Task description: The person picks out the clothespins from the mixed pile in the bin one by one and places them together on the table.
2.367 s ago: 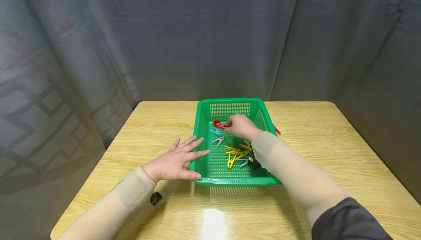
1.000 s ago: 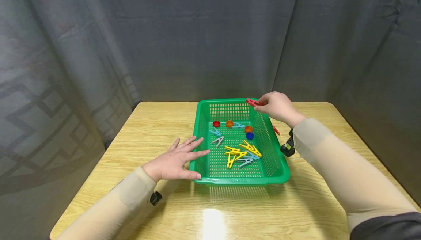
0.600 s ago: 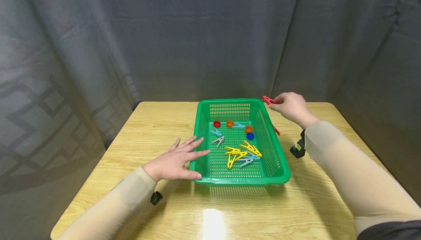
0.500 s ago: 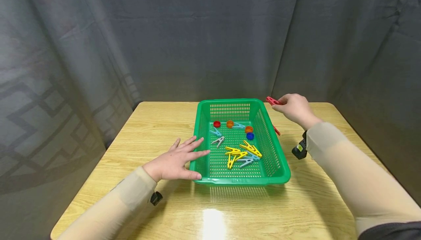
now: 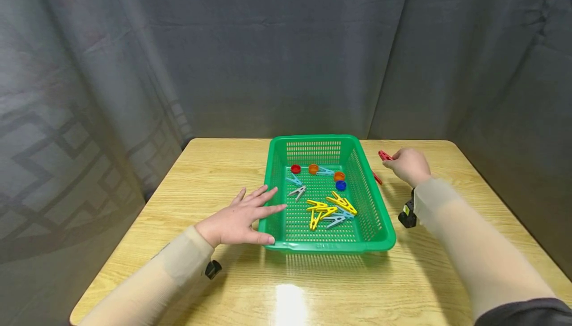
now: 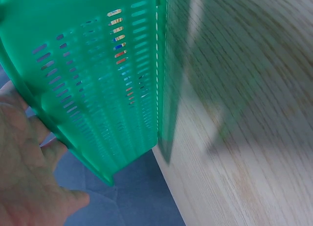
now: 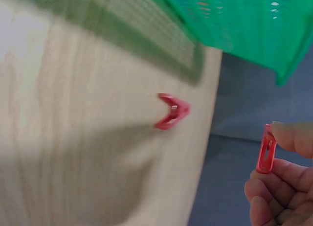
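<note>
My right hand (image 5: pixel 409 166) pinches a red clothespin (image 5: pixel 385 156) between thumb and fingers, over the table to the right of the green basket (image 5: pixel 328 246). In the right wrist view this clothespin (image 7: pixel 266 150) hangs from the fingertips. A second red clothespin (image 7: pixel 173 111) lies on the wood close by; in the head view it is partly hidden behind the basket's right wall. My left hand (image 5: pixel 243 219) rests with spread, straight fingers on the basket's left rim. Inside the basket are several yellow clothespins (image 5: pixel 341 202), several light-blue clothespins (image 5: pixel 325 171) and a grey clothespin (image 5: pixel 297 192).
Also in the basket are a red cap (image 5: pixel 296 169), two orange caps (image 5: pixel 314 168) and a blue cap (image 5: pixel 341 185). The wooden table (image 5: pixel 214 167) ends at a grey curtain (image 5: pixel 268 68) behind.
The right hand has picked up the red clothespin from inside the basket, carried it over the right rim and lowered it toward the table there. The left hand has stayed in place.
</note>
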A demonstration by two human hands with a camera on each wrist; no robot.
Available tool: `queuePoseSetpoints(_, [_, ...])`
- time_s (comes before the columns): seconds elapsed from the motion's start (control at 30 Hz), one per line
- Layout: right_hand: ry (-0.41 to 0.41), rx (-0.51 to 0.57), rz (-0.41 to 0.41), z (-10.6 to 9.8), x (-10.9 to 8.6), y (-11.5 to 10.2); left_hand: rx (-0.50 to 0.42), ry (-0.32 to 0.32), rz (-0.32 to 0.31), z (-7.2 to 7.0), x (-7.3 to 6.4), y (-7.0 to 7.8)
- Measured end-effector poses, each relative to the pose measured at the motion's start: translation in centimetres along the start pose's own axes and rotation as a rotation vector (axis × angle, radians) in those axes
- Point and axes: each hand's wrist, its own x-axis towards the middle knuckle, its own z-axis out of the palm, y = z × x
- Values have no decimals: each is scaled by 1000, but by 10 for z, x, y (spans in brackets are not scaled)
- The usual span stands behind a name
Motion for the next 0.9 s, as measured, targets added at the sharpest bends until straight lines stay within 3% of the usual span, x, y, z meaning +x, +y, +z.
queuePoseSetpoints(0.4, [-64, 0, 49, 26, 6, 14, 2, -2, -1, 0, 0, 0])
queuePoseSetpoints(0.67, [-97, 81, 111, 36, 9, 20, 7, -5, -4, 0, 0, 1])
queuePoseSetpoints(0.9, [-95, 6, 117, 39, 7, 23, -15, -3, -7, 0, 1, 2])
